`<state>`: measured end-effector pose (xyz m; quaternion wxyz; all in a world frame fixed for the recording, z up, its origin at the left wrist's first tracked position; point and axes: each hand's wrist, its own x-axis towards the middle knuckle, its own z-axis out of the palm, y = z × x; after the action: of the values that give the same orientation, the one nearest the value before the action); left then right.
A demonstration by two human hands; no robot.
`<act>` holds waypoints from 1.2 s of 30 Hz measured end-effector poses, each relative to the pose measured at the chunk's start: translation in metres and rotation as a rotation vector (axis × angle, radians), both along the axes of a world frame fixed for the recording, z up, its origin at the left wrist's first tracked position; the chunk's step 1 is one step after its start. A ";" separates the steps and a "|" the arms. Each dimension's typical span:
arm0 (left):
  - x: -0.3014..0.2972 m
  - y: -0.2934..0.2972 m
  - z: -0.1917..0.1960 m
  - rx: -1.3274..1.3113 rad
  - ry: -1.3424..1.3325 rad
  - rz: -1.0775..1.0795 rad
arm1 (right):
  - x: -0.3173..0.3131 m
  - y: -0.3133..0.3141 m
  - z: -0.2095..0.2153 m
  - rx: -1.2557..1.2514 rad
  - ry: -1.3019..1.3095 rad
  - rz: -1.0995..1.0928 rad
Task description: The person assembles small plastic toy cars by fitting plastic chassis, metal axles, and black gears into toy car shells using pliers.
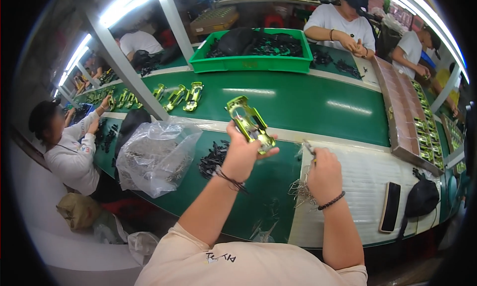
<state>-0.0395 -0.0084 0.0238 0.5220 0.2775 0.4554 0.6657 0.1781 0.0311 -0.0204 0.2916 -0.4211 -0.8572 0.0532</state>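
Holding a shiny green-gold toy car body point(250, 124) up above the green table point(318, 104), the left hand point(242, 154) with fingers closed around its lower end, thumb on the near side. Car body tilted, long axis running from upper left to lower right, well clear of the table surface. Dark cord on the left wrist.

Resting lower and to the right, the right hand point(323, 174), fingers pressed together and pinching a small thin part point(309, 148) that sticks up from the fist; too small to tell what kind. Beaded bracelet on the right wrist. Just beside this hand, on the table edge, a tangle of thin wire pieces point(300, 191). Under and right of it, a white ribbed mat point(367, 181), with a black flat case point(390, 206) and a black pouch point(422, 197) lying on it.

Left of the left hand, a heap of small black parts point(212, 159), and further left a clear plastic bag point(156, 154) with more pieces inside. On the far side of the table, three more car bodies point(177, 96) in a row and a green bin point(251, 52) filled with black parts. At the right, a long tray point(397, 107) with rows of car bodies. Other people seated around the table, hands busy with own pieces.
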 end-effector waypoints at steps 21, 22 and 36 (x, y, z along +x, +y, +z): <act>-0.288 0.134 -0.096 -0.875 1.334 0.466 | 0.011 0.004 0.011 -0.341 -0.211 -0.363; -0.246 0.131 -0.080 -0.898 1.456 0.427 | 0.015 0.005 0.007 -0.407 -0.223 -0.372; -0.024 -0.169 -0.060 0.088 1.554 0.108 | 0.013 0.000 0.003 -0.383 -0.311 -0.237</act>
<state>-0.0631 -0.1773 -0.0364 0.0087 0.6621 0.6766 0.3223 0.1913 0.0312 -0.0175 0.0756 -0.5693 -0.8106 0.1145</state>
